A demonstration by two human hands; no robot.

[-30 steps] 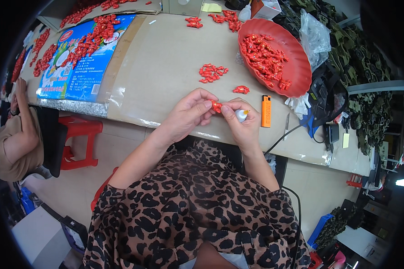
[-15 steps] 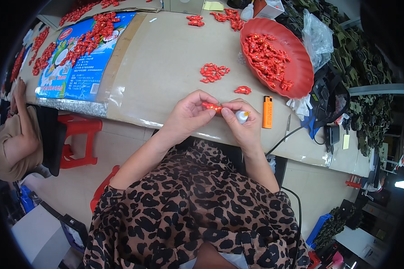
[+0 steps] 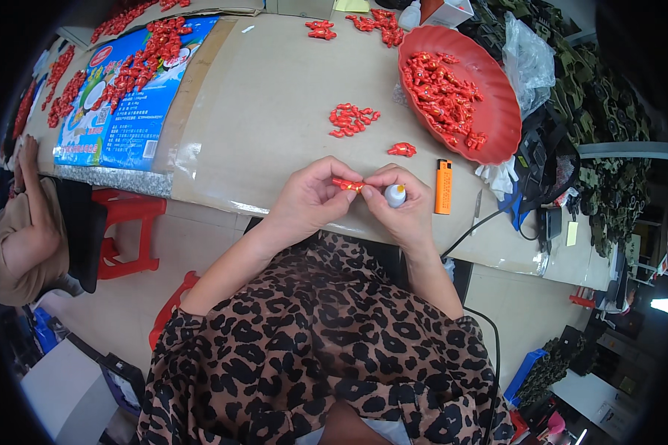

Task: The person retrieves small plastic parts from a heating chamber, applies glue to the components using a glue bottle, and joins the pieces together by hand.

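Just past the table's front edge, both hands meet around a small glossy red figurine (image 3: 346,185) with gold markings. My left hand (image 3: 304,199) pinches its left end between thumb and fingers. The thumb and forefinger of my right hand (image 3: 410,215) close on its right end. Tucked in that same right hand is a small white bottle (image 3: 395,196) with a yellowish tip, most of its body hidden by the fingers. A single red figurine (image 3: 401,149) lies beyond the right hand, and a small cluster of red figurines (image 3: 352,119) lies farther off.
A scalloped red bowl (image 3: 490,96) full of figurines stands at the right. Near it lie an orange lighter (image 3: 443,187), a thin blade (image 3: 477,204) and a black cable (image 3: 473,228). More figurines cover a blue printed sheet (image 3: 137,137) at left, where another person's arm (image 3: 33,185) rests.
My hands have shifted slightly down, and the figurine is turned a little between the fingers. The bottle has moved slightly left and its tip has tilted.
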